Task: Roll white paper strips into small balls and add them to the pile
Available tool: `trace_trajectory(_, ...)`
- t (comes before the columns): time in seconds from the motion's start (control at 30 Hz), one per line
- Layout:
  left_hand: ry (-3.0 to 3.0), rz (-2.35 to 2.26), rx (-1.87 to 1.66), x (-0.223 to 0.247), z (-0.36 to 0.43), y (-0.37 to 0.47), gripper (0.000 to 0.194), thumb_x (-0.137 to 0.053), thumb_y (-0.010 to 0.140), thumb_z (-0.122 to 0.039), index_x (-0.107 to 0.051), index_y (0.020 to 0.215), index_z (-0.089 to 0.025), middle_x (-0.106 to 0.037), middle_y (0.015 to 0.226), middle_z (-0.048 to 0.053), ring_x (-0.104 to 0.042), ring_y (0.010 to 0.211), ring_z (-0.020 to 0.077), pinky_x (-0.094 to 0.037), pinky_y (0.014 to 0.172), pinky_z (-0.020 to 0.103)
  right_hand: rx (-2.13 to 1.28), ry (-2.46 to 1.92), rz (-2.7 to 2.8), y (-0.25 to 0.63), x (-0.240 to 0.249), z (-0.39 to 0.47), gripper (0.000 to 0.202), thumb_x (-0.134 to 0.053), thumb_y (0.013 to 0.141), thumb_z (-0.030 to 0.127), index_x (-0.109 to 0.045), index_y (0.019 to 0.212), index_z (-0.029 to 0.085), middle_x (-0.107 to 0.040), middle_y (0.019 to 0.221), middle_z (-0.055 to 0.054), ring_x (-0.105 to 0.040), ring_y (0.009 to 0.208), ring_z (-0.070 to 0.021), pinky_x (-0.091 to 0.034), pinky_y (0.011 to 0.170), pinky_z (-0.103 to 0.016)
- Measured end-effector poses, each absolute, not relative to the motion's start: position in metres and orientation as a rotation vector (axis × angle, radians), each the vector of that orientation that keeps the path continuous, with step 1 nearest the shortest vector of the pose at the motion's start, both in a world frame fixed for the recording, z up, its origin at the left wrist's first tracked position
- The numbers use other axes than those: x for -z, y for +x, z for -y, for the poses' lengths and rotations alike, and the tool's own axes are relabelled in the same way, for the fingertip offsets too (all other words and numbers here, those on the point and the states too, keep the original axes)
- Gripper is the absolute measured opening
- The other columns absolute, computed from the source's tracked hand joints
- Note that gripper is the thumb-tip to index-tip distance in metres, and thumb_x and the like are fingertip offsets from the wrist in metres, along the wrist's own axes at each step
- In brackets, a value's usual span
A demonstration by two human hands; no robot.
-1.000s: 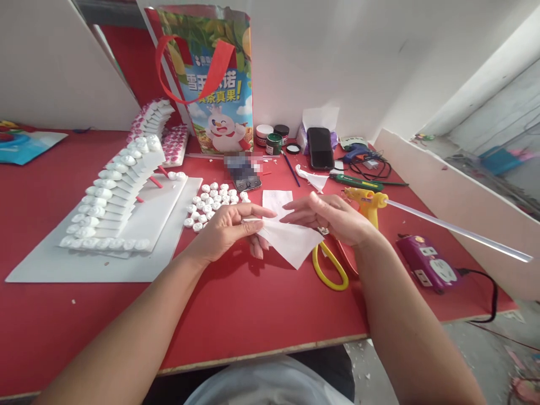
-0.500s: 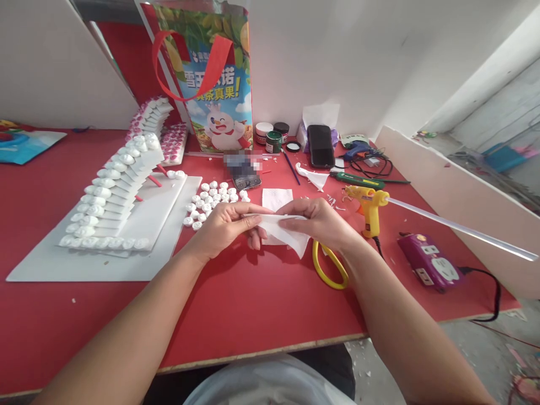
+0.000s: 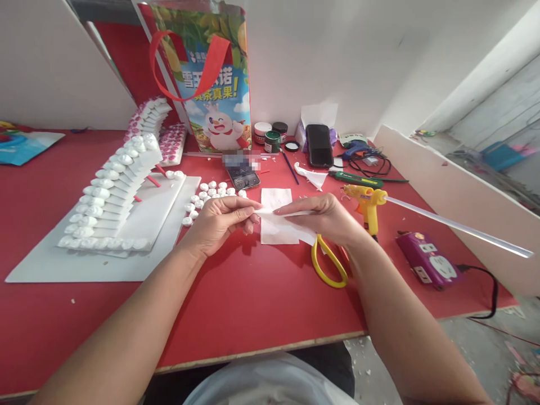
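Pinched at one end between thumb and forefinger of the left hand (image 3: 225, 222), with straightened fingers of the right hand (image 3: 324, 216) laid along the upper edge: a thin white sheet (image 3: 302, 229), held between the two and slightly above the bench (image 3: 253, 304). Cannot tell how firmly gripped on the right, with the thumb partly hidden. Best to pinch the left end lightly but securely, guide the edge with flat fingertips, and spread pressure evenly, given such flimsy, easily creased material. Better also to let the loose lower corner hang free, well away from the yellow-handled scissors (image 3: 328, 270) just beside the right wrist. Directly beneath the held piece, a flat white sheet (image 3: 276, 197), best left unsnagged. Just beyond the left hand, small white rosettes (image 3: 208, 194) in a loose cluster, with a phone (image 3: 242, 171) farther forward. To the right of the right hand, a yellow glue gun (image 3: 369, 205) with a long clear stick, then a purple power socket (image 3: 428, 261). Well left of the left hand, a curved, rosette-edged piece (image 3: 112, 188) on a pale board (image 3: 54, 264).
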State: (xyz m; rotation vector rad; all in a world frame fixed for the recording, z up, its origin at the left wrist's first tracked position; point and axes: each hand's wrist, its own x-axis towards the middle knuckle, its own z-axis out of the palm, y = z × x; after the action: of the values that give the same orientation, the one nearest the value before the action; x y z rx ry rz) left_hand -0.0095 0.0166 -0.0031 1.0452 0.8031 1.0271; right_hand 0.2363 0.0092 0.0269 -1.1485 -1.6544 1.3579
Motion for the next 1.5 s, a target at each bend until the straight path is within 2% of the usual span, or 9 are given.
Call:
trace_trajectory(0.1, 1.032, -0.74, -1.117, -0.004, -0.018, -0.018, 0.01, -0.087, 0.071, -0.022, -0.083, 0.08, -0.019, -0.07, 0.063, 0.003, -0.056, 0.049, 0.0071, -0.043, 0.047, 0.019, -1.24, -1.124, 1.517, 0.256, -0.037, -0.012, 0.017, -0.069, 0.073, 0.017, -0.085, 0.08, 0.02, -0.077, 0.08, -0.003, -0.056, 0.057, -0.0118, -0.044, 0.056, -0.029)
trace_trajectory(0.23, 1.041, -0.642, -1.029, -0.014, -0.015, -0.026, 0.01, -0.09, 0.067, -0.027, -0.082, 0.07, -0.021, -0.062, 0.053, 0.001, -0.047, 0.039, 0.0056, -0.03, 0.037, 0.019, -1.181, -1.07, 1.149, 0.267, -0.041, -0.02, 0.01, -0.066, 0.073, 0.02, -0.076, 0.071, 0.019, -0.077, 0.082, -0.006, -0.062, 0.061, -0.0134, -0.052, 0.062, -0.029)
trace_trajectory(0.4, 1.175, -0.649, -0.747, -0.012, -0.01, -0.02, 0.01, -0.082, 0.079, -0.027, -0.084, 0.083, -0.018, -0.072, 0.061, 0.005, -0.055, 0.039, 0.0098, -0.042, 0.042, 0.023, -1.786, -1.045, 1.101, 0.229, -0.032, -0.013, 0.036, -0.071, 0.085, 0.049, -0.072, 0.097, 0.015, -0.08, 0.095, -0.013, -0.076, 0.083, -0.0249, -0.062, 0.076, -0.037)
trace_trajectory(0.5, 1.282, -0.682, -0.737, -0.008, -0.01, -0.018, 0.01, -0.076, 0.084, -0.024, -0.083, 0.086, -0.016, -0.073, 0.066, 0.005, -0.06, 0.046, 0.0107, -0.047, 0.048, 0.023, -2.1, -0.96, 1.231, 0.208, -0.029, -0.002, 0.05, -0.075, 0.084, 0.06, -0.071, 0.102, 0.014, -0.079, 0.094, -0.012, -0.076, 0.079, -0.0223, -0.06, 0.07, -0.031)
trace_trajectory(0.6, 1.326, -0.723, -0.774, -0.006, -0.012, -0.019, 0.009, -0.074, 0.086, -0.021, -0.082, 0.087, -0.016, -0.071, 0.066, 0.003, -0.059, 0.047, 0.0089, -0.047, 0.05, 0.021, -2.215, -0.992, 1.343, 0.204, -0.028, 0.004, 0.049, -0.081, 0.078, 0.058, -0.069, 0.096, 0.014, -0.076, 0.082, -0.007, -0.069, 0.062, -0.0155, -0.055, 0.06, -0.027)
trace_trajectory(0.8, 1.324, -0.788, -0.813, -0.005, -0.013, -0.014, 0.021, -0.074, 0.088, -0.028, -0.076, 0.106, -0.016, -0.07, 0.07, 0.001, -0.063, 0.052, 0.0104, -0.05, 0.055, 0.022, -1.974, -1.08, 1.506, 0.213, -0.022, -0.002, 0.044, -0.078, 0.082, 0.056, -0.061, 0.082, 0.015, -0.052, 0.063, 0.007, -0.043, 0.051, -0.0046, -0.037, 0.052, -0.021)
trace_trajectory(1.0, 1.418, -0.968, -0.82, -0.002, -0.011, -0.006, 0.025, -0.083, 0.079, -0.033, -0.074, 0.094, -0.016, -0.069, 0.072, 0.0, -0.065, 0.062, 0.0128, -0.054, 0.064, 0.025, -1.822, -1.17, 1.619, 0.214, -0.021, -0.004, 0.045, -0.072, 0.085, 0.058, -0.056, 0.077, 0.017, -0.05, 0.064, 0.006, -0.043, 0.052, -0.0057, -0.036, 0.055, -0.025)
trace_trajectory(1.3, 1.556, -0.996, -0.846, 0.001, -0.011, -0.006, 0.02, -0.079, 0.083, -0.035, -0.077, 0.087, -0.016, -0.069, 0.071, 0.001, -0.064, 0.064, 0.0125, -0.053, 0.065, 0.024, -1.775, -1.205, 1.704, 0.213, -0.021, -0.003, 0.045, -0.068, 0.087, 0.061, -0.061, 0.085, 0.016, -0.045, 0.062, 0.007, -0.036, 0.05, -0.006, -0.028, 0.049, -0.024)
trace_trajectory(1.5, 1.53, -0.981, -0.826, -0.002, -0.006, 0.001, 0.027, -0.079, 0.082, -0.04, -0.069, 0.088, -0.015, -0.067, 0.072, 0.0, -0.065, 0.062, 0.0127, -0.052, 0.06, 0.024, -1.429, -1.259, 1.911, 0.212, -0.021, -0.005, 0.032, -0.057, 0.095, 0.04, -0.062, 0.076, 0.015, -0.041, 0.059, 0.007, -0.031, 0.052, -0.0067, -0.024, 0.051, -0.025)
